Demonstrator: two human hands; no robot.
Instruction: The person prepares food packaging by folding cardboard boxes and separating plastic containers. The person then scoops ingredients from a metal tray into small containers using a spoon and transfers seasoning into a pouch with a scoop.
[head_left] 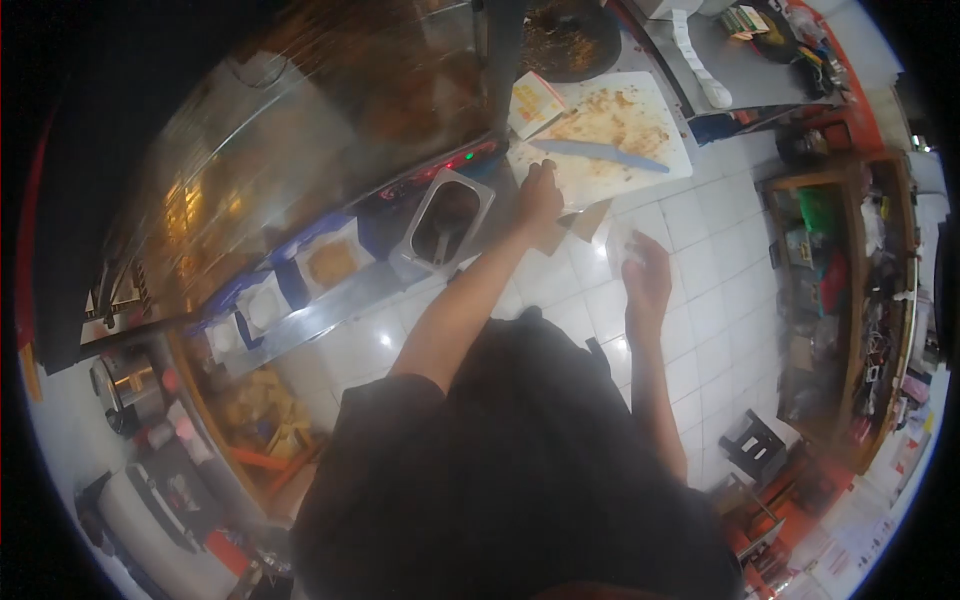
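Observation:
My left hand (541,196) is at the near left edge of a white cutting board (668,120), its fingers curled; what they hold, if anything, is hidden. Below the board's edge a brown piece like cardboard (590,220) shows. My right hand (648,272) is lower and to the right, over the tiled floor, with bent fingers beside a pale, translucent scrap that I cannot make out. On the board lie a long knife (605,152) and brown food crumbs. A white box with yellow print (536,106) rests at its left side.
Left of the board is a metal pan (408,240) holding dark contents and a utensil. Blue-and-white boxes (335,258) line the ledge beneath a glass case (310,110). A wooden shelf (850,330) stands right, near a black step stool (755,446).

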